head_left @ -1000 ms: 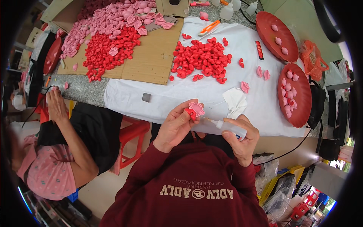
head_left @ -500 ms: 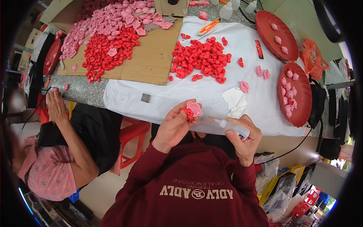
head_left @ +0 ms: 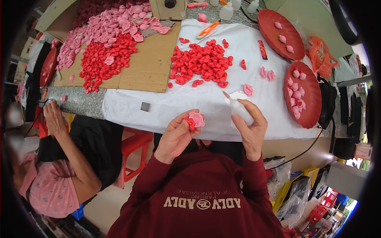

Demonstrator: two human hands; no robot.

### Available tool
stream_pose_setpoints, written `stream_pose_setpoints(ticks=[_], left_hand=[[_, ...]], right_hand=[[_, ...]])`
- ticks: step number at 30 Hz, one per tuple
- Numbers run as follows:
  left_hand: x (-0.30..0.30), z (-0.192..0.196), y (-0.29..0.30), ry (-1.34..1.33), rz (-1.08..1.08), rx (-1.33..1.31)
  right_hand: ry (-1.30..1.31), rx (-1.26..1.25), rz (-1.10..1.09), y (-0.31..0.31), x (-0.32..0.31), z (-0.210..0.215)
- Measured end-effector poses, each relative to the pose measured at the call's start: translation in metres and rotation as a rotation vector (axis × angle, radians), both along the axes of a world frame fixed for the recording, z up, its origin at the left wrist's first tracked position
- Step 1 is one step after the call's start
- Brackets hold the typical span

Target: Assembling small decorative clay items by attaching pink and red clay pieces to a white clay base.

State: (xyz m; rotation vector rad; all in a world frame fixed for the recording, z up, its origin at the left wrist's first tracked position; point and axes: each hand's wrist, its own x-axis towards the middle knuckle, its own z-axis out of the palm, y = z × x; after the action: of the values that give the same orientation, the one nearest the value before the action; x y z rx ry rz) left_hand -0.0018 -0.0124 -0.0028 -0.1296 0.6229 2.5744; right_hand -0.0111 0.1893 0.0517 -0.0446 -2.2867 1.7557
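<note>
My left hand (head_left: 177,135) pinches a small pink petal-shaped piece (head_left: 196,118) against a red piece (head_left: 188,122) at the near edge of the white cloth (head_left: 186,105). In my right hand (head_left: 250,126) I grip a small white squeeze bottle (head_left: 238,108), its nozzle tilted up and to the left, apart from the pieces. A pile of red pieces (head_left: 201,62) lies on the cloth beyond both hands.
Cardboard sheet (head_left: 152,67) at left carries red and pink piles. Two dark red round trays (head_left: 303,95) with pink pieces sit at right. An orange cutter (head_left: 208,29) lies at the back. Another person sits at my left, a hand (head_left: 53,119) on the stone counter, beside a red stool (head_left: 135,148).
My right hand has lifted the bottle from pointing left at the pieces to a more upright tilt, away from them. My left hand still holds the pink and red pieces.
</note>
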Motion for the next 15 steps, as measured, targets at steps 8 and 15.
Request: stream_pose_setpoints(ticks=[8, 15], left_hand=[[0.002, 0.002, 0.002, -0.004, -0.041, -0.044], [0.005, -0.001, 0.004, 0.055, -0.087, -0.042]], right_hand=[[0.017, 0.116, 0.02, -0.024, -0.033, -0.035], [0.134, 0.317, 0.001, 0.006, -0.032, -0.024]])
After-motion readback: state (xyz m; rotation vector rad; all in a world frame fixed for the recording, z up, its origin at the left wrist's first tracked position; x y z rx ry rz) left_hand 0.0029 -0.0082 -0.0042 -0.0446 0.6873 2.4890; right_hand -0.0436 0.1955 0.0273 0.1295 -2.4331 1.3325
